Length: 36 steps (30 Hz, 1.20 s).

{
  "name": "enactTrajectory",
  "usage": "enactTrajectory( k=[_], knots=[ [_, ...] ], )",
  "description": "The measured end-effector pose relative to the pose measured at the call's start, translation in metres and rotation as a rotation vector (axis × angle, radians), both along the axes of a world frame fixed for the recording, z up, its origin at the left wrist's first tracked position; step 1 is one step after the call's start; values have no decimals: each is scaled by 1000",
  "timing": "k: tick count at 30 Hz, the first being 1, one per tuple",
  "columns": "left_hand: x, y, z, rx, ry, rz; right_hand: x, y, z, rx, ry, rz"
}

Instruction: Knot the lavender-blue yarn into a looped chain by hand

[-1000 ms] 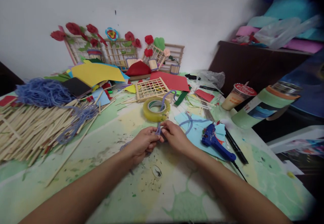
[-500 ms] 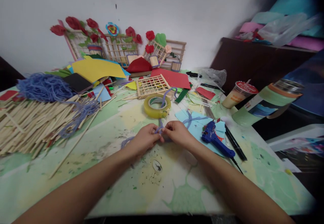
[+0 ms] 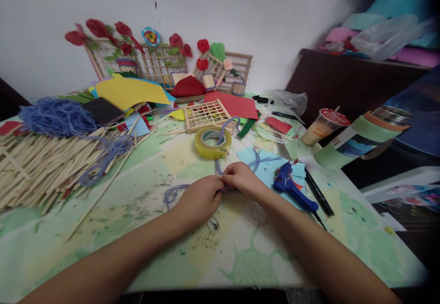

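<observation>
Yarn (image 3: 218,167), bluish-purple, braided, pinched between fingers (image 3: 229,179) of left hand (image 3: 200,199) and right hand (image 3: 243,178), tape roll (image 3: 205,150) just beyond

The braided yarn cord (image 3: 225,127) is matt and soft-fibred, as is the tangled yarn heap (image 3: 58,117), while the tape roll (image 3: 203,150) is smooth, glossy, see-through plastic. The wooden sticks (image 3: 51,168) have a dry, unvarnished finish, the yellow sheet (image 3: 134,92) is flat matt paper, and the glue gun (image 3: 292,189) is smooth blue plastic. The flask mouth (image 3: 392,115) shines, probably metal, though blurred there.
</observation>
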State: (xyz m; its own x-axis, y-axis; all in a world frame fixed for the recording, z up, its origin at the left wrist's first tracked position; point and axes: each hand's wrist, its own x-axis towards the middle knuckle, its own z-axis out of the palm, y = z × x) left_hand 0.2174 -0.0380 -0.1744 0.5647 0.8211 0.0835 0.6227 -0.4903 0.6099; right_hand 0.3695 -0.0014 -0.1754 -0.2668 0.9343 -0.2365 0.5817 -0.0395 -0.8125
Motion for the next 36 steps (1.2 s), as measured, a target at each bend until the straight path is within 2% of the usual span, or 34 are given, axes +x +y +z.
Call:
enactTrajectory(
  k=[5,9,12,15,18,22,26,28,33,36],
  knots=[
    [-1,-4,7,64,123,-16,0,2,-4,-62,34,-45],
    [-7,4,19,93,144,-29,-1,2,-3,-90,132,-101],
    [-12,13,21,-78,-18,-35,-2,1,-1,-111,183,-125],
    [-15,19,15,-284,-211,3,-1,1,2,-93,147,-121],
    [-15,20,10,-346,-291,73,1,2,3,-100,133,-114],
    [-14,21,13,-378,-378,171,1,2,4,-111,128,-94],
    [-11,20,18,-646,-621,213,0,0,7,-125,139,-105],
    [-9,19,18,-703,-654,232,-1,-1,9,-152,165,-107],
    [-9,22,13,-639,-619,269,-1,-2,12,-178,189,-97],
    [-13,25,12,-437,-400,258,-1,-1,11,-179,187,-90]
  ],
)
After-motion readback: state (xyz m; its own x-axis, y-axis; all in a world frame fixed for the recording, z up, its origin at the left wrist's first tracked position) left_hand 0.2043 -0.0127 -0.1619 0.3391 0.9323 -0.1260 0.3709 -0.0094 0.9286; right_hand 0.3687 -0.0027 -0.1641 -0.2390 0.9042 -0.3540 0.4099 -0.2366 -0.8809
